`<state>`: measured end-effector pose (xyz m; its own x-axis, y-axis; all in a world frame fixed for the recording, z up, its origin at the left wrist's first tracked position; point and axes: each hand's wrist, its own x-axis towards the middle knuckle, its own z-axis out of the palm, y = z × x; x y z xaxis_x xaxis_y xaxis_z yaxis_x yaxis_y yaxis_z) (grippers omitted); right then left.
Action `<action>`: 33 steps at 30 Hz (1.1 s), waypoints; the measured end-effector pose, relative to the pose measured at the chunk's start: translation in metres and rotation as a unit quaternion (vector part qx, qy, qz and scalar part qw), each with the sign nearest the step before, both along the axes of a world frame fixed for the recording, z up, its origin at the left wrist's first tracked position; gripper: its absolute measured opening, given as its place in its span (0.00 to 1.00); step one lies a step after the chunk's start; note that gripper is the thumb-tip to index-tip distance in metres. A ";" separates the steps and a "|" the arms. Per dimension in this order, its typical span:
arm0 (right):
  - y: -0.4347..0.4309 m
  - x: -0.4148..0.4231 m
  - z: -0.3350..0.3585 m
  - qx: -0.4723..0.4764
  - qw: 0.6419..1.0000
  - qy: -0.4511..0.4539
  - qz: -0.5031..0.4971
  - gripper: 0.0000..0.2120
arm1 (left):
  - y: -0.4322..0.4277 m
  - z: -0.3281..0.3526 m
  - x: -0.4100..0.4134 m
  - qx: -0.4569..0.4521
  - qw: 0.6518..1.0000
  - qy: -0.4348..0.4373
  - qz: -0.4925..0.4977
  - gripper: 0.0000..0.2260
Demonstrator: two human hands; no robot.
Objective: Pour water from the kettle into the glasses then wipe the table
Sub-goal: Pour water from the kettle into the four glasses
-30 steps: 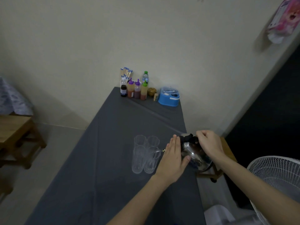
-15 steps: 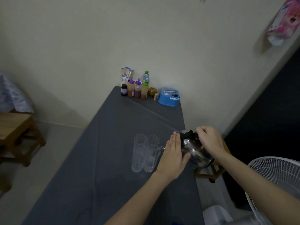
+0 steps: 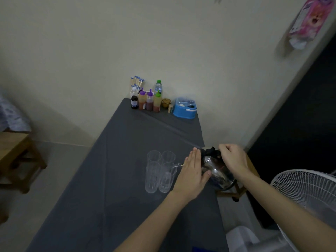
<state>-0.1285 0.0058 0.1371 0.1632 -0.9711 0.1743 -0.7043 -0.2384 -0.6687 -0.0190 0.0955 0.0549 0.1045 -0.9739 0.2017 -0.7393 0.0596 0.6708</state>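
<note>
Your right hand grips the black handle of the steel kettle, tilted left. Your left hand lies flat against its side, fingers straight. The spout reaches the near right of four glasses on the grey table.

The left hand covers the kettle side facing the glasses (its spout mostly hidden); the fan runs off the right edge.
</note>
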 end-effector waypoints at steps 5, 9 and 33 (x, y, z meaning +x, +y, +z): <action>0.008 -0.008 -0.012 0.021 0.997 -0.062 -0.049 0.17 | -0.001 0.002 0.003 0.010 0.999 -0.021 -0.028 0.44; 0.017 -0.012 -0.023 0.053 0.987 -0.129 -0.075 0.16 | -0.004 0.001 0.007 0.024 0.996 -0.061 -0.054 0.45; 0.019 0.046 -0.010 -0.020 0.998 -0.052 0.028 0.20 | 0.025 -0.006 0.043 -0.002 0.999 -0.015 0.033 0.41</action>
